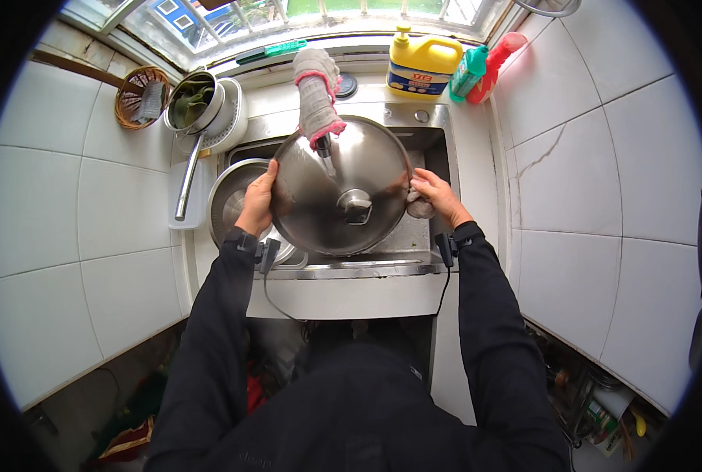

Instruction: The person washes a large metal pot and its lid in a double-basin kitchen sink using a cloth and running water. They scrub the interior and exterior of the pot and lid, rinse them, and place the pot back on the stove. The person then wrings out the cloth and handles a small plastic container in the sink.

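Observation:
My left hand (260,197) grips the left edge of a large round steel lid (304,208), held over the sink (433,145) with its knob upward. My right hand (437,193) is at the lid's right edge, closed on a bunched grey cloth (419,206). Above the lid is the faucet, wrapped in a grey, pink-edged fabric sleeve (315,94); a pale streak under its spout looks like running water. A steel bowl (229,197) lies at the sink's left, partly hidden behind the lid and my left hand.
On the left are a long-handled pot (187,102) on a white container, a plastic tray (179,216) and a wicker basket (129,118). Behind stand a yellow jug (418,63), green bottle (465,79) and red bottle (499,61). Tiled walls flank the sink below a window.

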Motion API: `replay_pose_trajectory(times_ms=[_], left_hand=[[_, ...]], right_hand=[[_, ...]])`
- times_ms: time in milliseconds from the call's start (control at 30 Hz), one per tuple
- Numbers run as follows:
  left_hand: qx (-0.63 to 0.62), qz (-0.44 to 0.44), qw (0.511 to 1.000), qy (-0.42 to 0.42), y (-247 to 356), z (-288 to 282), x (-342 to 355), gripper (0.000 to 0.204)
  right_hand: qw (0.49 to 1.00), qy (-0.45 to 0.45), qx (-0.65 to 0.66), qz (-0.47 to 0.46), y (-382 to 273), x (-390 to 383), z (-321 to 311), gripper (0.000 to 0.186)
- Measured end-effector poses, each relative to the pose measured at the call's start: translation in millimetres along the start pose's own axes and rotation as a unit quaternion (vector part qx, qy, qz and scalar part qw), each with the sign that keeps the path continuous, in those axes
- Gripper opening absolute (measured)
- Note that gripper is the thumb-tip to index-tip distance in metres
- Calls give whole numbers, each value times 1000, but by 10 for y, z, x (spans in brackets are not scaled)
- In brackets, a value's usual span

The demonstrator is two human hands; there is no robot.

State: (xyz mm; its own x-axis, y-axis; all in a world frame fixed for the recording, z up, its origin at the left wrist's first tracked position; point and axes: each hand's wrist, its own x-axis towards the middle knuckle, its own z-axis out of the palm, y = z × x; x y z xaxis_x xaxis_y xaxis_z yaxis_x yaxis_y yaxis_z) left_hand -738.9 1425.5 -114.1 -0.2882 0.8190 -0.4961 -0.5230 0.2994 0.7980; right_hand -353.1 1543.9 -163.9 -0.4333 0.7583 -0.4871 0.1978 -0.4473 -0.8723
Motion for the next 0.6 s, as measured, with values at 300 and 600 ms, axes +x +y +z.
replay_pose_trajectory(times_ms=[300,600], left_hand=[[73,-17,997,-31,-111,230,225,47],[270,21,956,-114,-288,356,74,74]], right_hand=[[987,-109,68,98,-300,-273,-322,39],[999,-2,-3,47,-517,-636,-370,22]])
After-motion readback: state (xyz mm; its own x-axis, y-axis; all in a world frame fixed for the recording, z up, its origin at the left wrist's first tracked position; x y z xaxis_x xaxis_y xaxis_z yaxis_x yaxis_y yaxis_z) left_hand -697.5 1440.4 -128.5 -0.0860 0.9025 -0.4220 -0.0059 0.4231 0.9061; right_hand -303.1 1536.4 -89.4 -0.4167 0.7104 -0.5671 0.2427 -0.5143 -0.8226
